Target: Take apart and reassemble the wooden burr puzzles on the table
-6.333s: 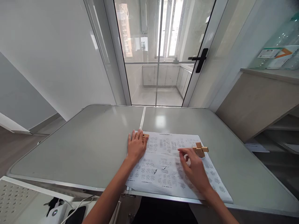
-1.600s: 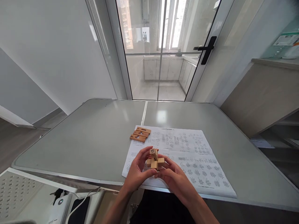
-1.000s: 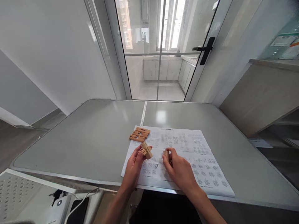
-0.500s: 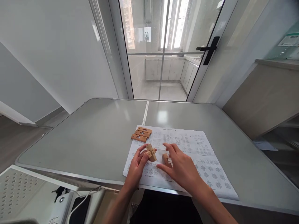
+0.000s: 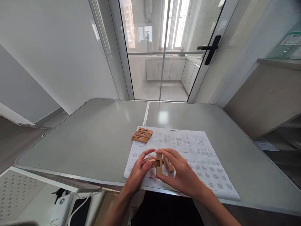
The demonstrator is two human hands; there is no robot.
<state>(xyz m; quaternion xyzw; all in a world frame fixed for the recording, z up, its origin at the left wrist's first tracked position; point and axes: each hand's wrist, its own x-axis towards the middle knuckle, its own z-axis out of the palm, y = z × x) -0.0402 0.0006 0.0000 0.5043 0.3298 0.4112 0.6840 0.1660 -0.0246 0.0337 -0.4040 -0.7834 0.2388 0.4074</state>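
Note:
Between both hands is a small wooden block puzzle (image 5: 159, 165), made of notched pieces fitted crosswise, held just above the sheet. My left hand (image 5: 139, 168) pinches its left-pointing piece between thumb and fingers. My right hand (image 5: 180, 171) spans the upright piece, fingers at its top end and thumb at its bottom end. A loose wooden puzzle piece (image 5: 168, 165) lies on the printed sheet (image 5: 188, 142), partly hidden behind my right hand. Several flat wooden pieces with cut-outs (image 5: 142, 135) rest side by side at the sheet's upper left corner.
The grey table (image 5: 98, 135) carries the sheet of printed diagrams near its front edge. At lower left, a white cart (image 5: 21, 191) holds a white power bank (image 5: 61, 208), a black phone (image 5: 81, 210) and a cable. A glass door (image 5: 178, 72) stands behind the table.
My right hand has moved left from above the loose piece and closed on the block puzzle. The puzzle has shifted slightly right and down, and its long piece is now upright.

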